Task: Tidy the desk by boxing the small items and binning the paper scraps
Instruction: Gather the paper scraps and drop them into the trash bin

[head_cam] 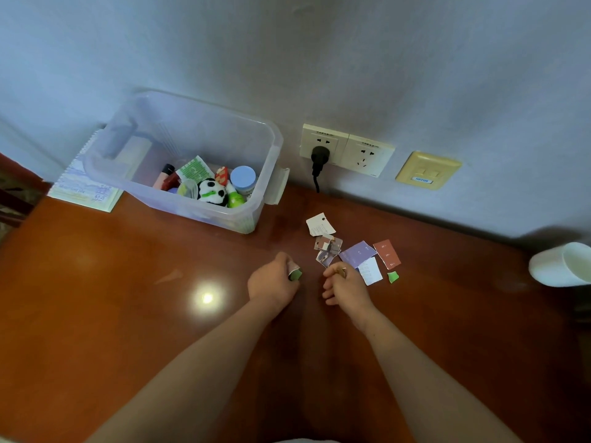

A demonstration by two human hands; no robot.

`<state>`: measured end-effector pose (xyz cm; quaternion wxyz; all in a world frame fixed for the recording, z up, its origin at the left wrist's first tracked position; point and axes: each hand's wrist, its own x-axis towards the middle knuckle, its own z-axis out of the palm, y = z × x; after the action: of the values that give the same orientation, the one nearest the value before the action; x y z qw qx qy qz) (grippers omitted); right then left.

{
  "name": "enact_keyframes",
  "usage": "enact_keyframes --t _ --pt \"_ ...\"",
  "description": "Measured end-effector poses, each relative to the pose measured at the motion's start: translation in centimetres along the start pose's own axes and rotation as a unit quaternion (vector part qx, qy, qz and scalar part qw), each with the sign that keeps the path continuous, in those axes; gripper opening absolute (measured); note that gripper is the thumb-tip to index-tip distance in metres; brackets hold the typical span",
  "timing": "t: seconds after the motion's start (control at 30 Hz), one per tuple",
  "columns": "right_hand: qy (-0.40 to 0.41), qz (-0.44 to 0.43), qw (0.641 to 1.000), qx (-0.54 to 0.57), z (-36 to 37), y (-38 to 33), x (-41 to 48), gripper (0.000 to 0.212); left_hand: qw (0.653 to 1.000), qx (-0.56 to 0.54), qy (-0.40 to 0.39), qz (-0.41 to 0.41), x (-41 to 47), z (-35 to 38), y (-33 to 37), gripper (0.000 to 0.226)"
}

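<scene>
Gathering looks to be the step in hand: the left hand (273, 282) has its fingers curled round a few collected scraps (295, 274), green and pink showing past the knuckles. It seems to serve as the store so that the other hand is free to pick. The right hand (345, 287) is curled too, thumb and forefinger nipping what looks like a small brownish piece (342, 271) at the near edge of the loose scraps (358, 253), though it is too small to be sure. Those scraps lie flat on the worktop (128, 282) just ahead and to the right of that hand, some overlapping, one green bit (392, 277) slightly apart. Beyond the left hand stands the clear box (275, 139), already holding the small items (211, 192), so boxing looks done. Well off to the right of the right hand a white container (563, 265) sits at the frame's edge, possibly the bin.
</scene>
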<state>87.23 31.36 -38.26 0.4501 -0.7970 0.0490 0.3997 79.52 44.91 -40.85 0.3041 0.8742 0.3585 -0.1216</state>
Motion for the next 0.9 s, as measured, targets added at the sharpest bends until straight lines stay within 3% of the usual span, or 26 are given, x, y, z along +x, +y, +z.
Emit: enact_keyframes --t 0.13,0.37,0.6,0.8,0.9 --pt "0.001 -0.009 1.000 -0.023 0.0 0.0 0.4 0.022 0.999 0.043 0.019 0.026 0.5 0.3 -0.2 0.033" --pt "0.012 -0.012 0.999 -0.031 0.3 -0.5 1.3 0.017 0.997 0.040 -0.031 0.053 1.5 0.5 0.0 0.019" --pt "0.043 -0.029 0.998 -0.019 -0.5 -2.0 2.8 0.024 0.992 -0.118 -0.031 0.027 3.4 -0.3 2.0 0.018" --pt "0.103 -0.106 0.974 -0.169 -1.4 -3.0 5.0 0.011 0.992 -0.116 -0.003 0.047 5.9 -1.8 3.5 0.011" --pt "0.112 -0.106 0.953 -0.261 -1.5 -3.7 5.7 0.024 0.991 -0.104 -0.005 0.079 7.1 -2.1 4.1 0.014"
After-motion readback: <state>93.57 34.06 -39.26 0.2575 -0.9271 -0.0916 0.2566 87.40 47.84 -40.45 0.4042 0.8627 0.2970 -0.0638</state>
